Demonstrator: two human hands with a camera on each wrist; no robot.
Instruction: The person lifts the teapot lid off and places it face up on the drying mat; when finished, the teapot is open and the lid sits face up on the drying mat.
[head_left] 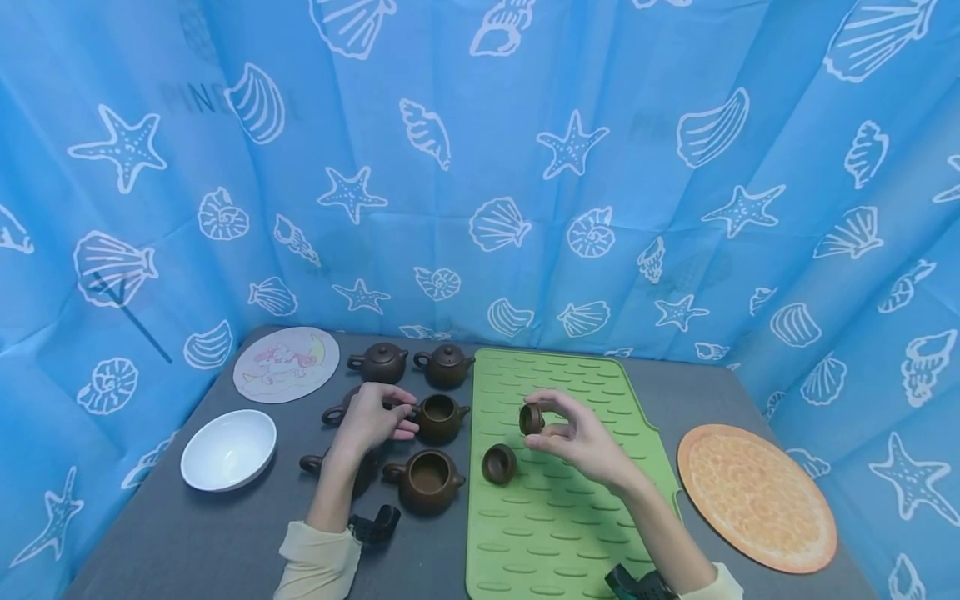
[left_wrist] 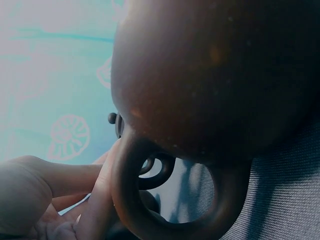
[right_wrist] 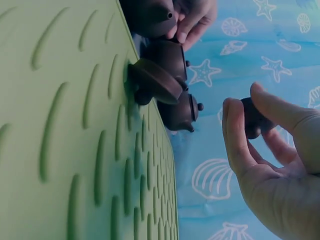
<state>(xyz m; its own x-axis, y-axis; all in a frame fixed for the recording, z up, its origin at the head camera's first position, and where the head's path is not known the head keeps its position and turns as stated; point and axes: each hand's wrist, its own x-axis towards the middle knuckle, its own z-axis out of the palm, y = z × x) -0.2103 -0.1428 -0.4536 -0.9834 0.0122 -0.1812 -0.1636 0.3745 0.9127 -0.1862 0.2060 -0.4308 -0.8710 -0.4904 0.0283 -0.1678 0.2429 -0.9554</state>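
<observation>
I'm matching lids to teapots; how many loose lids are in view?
2. One lid lies knob-down on the green mat; the right hand holds the other lid. Another might be hidden behind the left arm.

Free room far up the green mat (head_left: 551,373); teapots (head_left: 447,367) close around the left hand (head_left: 372,414)

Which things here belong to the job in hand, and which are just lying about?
Likely in the job:
right hand, pinching one lid
second lid, on the green mat
middle open teapot, at the left hand
front open teapot
perhaps the other teapots

Likely just lying about:
white bowl
pale round mat
pizza-patterned disc
</observation>
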